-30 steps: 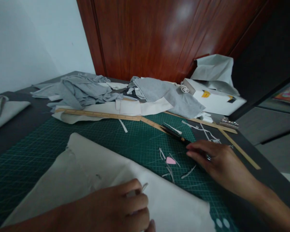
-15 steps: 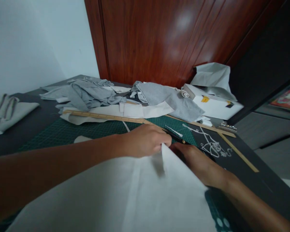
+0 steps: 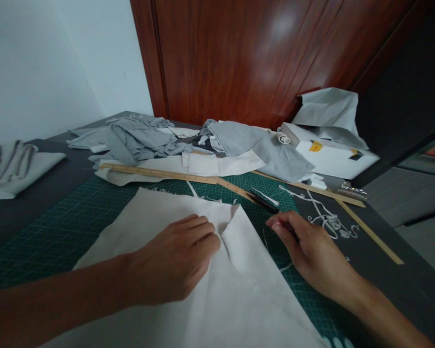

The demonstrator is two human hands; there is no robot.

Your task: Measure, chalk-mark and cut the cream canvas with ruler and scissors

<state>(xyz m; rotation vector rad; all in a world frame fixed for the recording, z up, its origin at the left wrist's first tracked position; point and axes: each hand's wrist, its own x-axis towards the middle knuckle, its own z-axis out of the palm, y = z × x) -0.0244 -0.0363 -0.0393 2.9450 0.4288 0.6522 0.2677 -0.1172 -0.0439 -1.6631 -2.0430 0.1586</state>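
A large piece of white cloth (image 3: 166, 212) with a frayed far edge lies over the green cutting mat (image 3: 72, 217). My left hand (image 3: 181, 256) is closed on the cloth, its fingers curled and pinching a raised fold near the far right corner. That corner is partly folded over. Beside the cloth's right edge, my right hand (image 3: 308, 246) grips a pair of black scissors (image 3: 264, 203). Their dark blades point away to the left over the mat, apart from the cloth. The handles are mostly hidden in my fingers.
Wooden rulers (image 3: 159, 172) lie across white cloth strips (image 3: 235, 164) behind the mat. Grey fabric heaps (image 3: 134, 140) and a white box (image 3: 333, 154) stand along the back. Tangled white cord (image 3: 329, 222) lies right of the mat. Folded cloth (image 3: 21, 169) sits far left.
My left hand has drawn back towards me and lowered the cloth, so its far edge now lies flat on the mat. My right hand and the scissors have come out from beside the cloth.
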